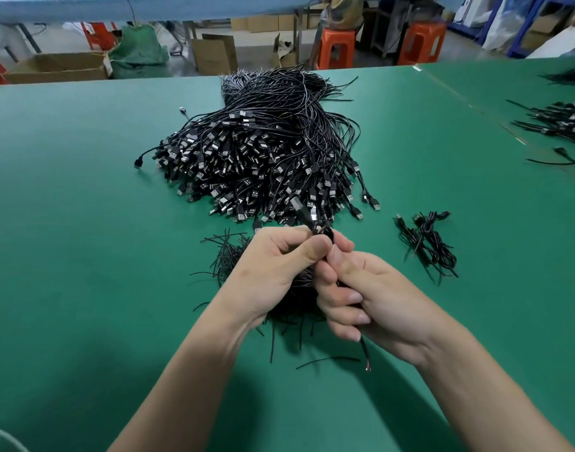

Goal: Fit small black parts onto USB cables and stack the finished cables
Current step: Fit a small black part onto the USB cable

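A big heap of black USB cables lies mid-table, plugs toward me. Just below it, above a pile of thin black ties, my hands meet. My left hand pinches a small black part at its fingertips, on one USB cable whose plug points up-left. My right hand grips the same cable lower down; its bare wire end sticks out below my palm. A small stack of coiled cables lies to the right.
The green table stretches left and toward me. At the far right edge lies another pile of cables. Beyond the table stand orange stools, cardboard boxes and a seated person.
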Tool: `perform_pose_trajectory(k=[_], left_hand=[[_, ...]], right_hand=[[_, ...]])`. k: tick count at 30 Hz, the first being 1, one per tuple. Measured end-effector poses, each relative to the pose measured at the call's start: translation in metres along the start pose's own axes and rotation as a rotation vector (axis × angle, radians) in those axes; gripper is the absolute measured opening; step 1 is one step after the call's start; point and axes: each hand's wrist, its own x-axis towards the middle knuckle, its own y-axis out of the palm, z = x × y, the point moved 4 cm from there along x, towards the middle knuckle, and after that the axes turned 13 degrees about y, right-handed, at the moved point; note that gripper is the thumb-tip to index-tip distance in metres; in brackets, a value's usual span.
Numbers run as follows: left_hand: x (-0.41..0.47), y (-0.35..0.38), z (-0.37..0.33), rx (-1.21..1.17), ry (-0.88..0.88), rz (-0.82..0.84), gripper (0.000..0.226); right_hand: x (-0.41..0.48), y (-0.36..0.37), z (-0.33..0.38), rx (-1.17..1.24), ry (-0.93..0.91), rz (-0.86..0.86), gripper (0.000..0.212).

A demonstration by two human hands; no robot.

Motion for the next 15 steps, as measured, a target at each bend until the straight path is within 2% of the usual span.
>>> perform_pose_trajectory(k=[1,3,6,8,11,15], left_hand=[[0.001,0.001,0.001,0.023,0.015,-0.031,0.025],[0.001,0.001,0.005,0.091,0.028,-0.091,0.031],[0.001,0.0,0.01,0.103,-0.018,-0.208,0.027],[0.001,0.003,0.011,0.091,-0.028,-0.256,0.027],[0.002,0.004,0.01,0.287,0.009,-0.346,0.029],[-0.001,0.01,0.011,0.351,0.007,-0.413,0.055]], right_hand=[[0.001,-0.002,0.001,-0.012,-0.008,-0.051,0.033],[0.002,-0.006,0.002,-0.043,-0.023,-0.124,0.032],[0.002,-0.009,0.003,-0.121,-0.057,-0.207,0.025],[0.003,-0.012,0.004,-0.351,-0.115,-0.387,0.022],[-0.001,-0.011,0.007,-0.829,-0.236,-0.76,0.019],[0.002,-0.005,0.001,-1.192,-0.197,-0.973,0.026]])
